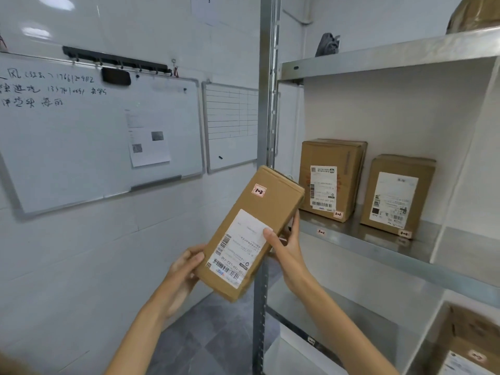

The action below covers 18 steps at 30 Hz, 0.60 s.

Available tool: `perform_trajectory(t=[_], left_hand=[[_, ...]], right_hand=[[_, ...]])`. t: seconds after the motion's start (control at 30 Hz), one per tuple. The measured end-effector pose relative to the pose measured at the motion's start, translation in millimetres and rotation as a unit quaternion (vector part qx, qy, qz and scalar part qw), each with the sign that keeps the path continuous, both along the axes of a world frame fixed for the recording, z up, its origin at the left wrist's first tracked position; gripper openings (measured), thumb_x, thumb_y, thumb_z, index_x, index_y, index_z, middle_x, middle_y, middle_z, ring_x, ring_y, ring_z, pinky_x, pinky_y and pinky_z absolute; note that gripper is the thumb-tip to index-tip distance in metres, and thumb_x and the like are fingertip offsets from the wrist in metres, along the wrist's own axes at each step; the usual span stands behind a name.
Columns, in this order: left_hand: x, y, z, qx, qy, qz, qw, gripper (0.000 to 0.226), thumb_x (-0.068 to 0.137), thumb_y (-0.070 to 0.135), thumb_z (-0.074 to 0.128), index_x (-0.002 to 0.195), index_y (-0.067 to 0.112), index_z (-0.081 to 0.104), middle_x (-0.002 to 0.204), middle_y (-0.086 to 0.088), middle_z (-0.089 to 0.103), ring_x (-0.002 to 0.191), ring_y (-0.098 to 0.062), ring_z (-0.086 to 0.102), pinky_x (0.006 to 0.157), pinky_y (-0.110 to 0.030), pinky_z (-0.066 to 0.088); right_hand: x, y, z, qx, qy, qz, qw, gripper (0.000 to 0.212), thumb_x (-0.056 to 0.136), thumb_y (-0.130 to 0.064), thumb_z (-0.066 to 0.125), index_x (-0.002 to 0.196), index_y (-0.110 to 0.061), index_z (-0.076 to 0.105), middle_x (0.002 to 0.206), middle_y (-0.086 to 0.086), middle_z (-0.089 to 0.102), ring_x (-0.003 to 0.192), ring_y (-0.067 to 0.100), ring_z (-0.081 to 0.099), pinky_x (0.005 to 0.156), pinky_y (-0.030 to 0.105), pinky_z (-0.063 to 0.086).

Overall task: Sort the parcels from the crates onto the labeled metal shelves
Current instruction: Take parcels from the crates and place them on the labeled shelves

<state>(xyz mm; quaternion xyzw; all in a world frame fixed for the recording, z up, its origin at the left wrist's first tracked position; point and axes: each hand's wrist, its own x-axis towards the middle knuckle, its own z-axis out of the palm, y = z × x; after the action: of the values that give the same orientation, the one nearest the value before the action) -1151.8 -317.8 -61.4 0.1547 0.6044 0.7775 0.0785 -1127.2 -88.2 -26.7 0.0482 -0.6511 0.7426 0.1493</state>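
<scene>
Left hand (184,272) grasps the parcel's (251,234) lower edge; right hand (286,247) pinches its right side. You hold it tilted off the shelf's (378,244) front-left corner, tag (259,190) up, likely to read 1-2.

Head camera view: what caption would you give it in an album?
Left hand and right hand hold a parcel tagged 1-2 beside the metal shelf labeled 1-1, bearing two boxes.

Metal shelf (378,242) tagged 1-1 on its front edge, taller parcel (331,180) and shorter parcel (397,193) upright on it, apart
</scene>
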Motion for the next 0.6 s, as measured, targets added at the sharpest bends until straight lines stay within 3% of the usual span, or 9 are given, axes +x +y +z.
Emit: perform_trajectory(t=[0.1, 0.17, 0.23, 0.43, 0.53, 0.6], left_hand=[[-6.0, 11.2, 22.9, -0.041, 0.044, -0.014, 0.998, 0.082, 0.057, 0.055, 0.079, 0.128, 0.024, 0.054, 0.134, 0.003, 0.056, 0.123, -0.01, 0.052, 0.104, -0.032, 0.04], [-3.5, 26.1, 37.8, -0.088, 0.072, -0.047, 0.992, 0.077, 0.064, 0.058, 0.074, 0.131, 0.03, 0.049, 0.128, 0.009, 0.06, 0.115, -0.01, 0.059, 0.09, -0.029, 0.049], [-2.0, 39.1, 46.3, -0.107, 0.089, -0.039, 0.989, 0.057, 0.079, 0.047, 0.066, 0.129, 0.028, 0.047, 0.123, 0.006, 0.063, 0.105, -0.013, 0.064, 0.076, -0.026, 0.053], [3.9, 63.8, 51.9, -0.101, 0.105, -0.036, 0.989, 0.046, 0.083, 0.032, 0.059, 0.127, 0.024, 0.05, 0.115, 0.01, 0.067, 0.102, -0.014, 0.066, 0.079, -0.03, 0.056], [6.2, 78.3, 54.9, -0.101, 0.114, -0.057, 0.987, 0.049, 0.081, 0.033, 0.06, 0.128, 0.023, 0.05, 0.118, 0.007, 0.066, 0.104, -0.016, 0.066, 0.082, -0.033, 0.057], [7.3, 88.6, 58.8, -0.104, 0.124, -0.073, 0.984, 0.052, 0.079, 0.036, 0.062, 0.128, 0.023, 0.05, 0.119, 0.004, 0.065, 0.107, -0.018, 0.064, 0.084, -0.036, 0.056]], right_hand=[[3.9, 6.2, -2.2, 0.039, 0.0, 0.004, 0.999, 0.107, 0.056, -0.066, 0.076, 0.138, -0.061, 0.008, 0.138, 0.0, 0.048, 0.118, 0.016, 0.056, 0.099, 0.047, 0.048], [5.2, 6.0, -4.2, 0.058, 0.008, 0.007, 0.998, 0.102, 0.063, -0.061, 0.074, 0.144, -0.052, 0.012, 0.137, -0.004, 0.047, 0.118, 0.011, 0.054, 0.091, 0.032, 0.053], [8.4, 6.1, -3.4, 0.067, 0.019, -0.002, 0.998, 0.097, 0.067, -0.055, 0.072, 0.145, -0.048, 0.015, 0.137, -0.008, 0.047, 0.118, 0.006, 0.053, 0.081, 0.02, 0.053], [26.6, 26.2, 3.2, 0.052, 0.022, -0.039, 0.998, 0.077, 0.067, -0.052, 0.074, 0.128, -0.062, 0.027, 0.14, -0.011, 0.046, 0.123, 0.009, 0.051, 0.1, 0.036, 0.048], [37.5, 40.4, 4.8, 0.053, 0.023, -0.069, 0.996, 0.085, 0.065, -0.053, 0.074, 0.135, -0.056, 0.025, 0.141, -0.015, 0.044, 0.127, 0.008, 0.048, 0.102, 0.039, 0.046], [47.5, 50.5, 6.9, 0.048, 0.03, -0.089, 0.994, 0.078, 0.069, -0.049, 0.074, 0.13, -0.059, 0.027, 0.138, -0.017, 0.044, 0.125, 0.007, 0.049, 0.1, 0.036, 0.048]])
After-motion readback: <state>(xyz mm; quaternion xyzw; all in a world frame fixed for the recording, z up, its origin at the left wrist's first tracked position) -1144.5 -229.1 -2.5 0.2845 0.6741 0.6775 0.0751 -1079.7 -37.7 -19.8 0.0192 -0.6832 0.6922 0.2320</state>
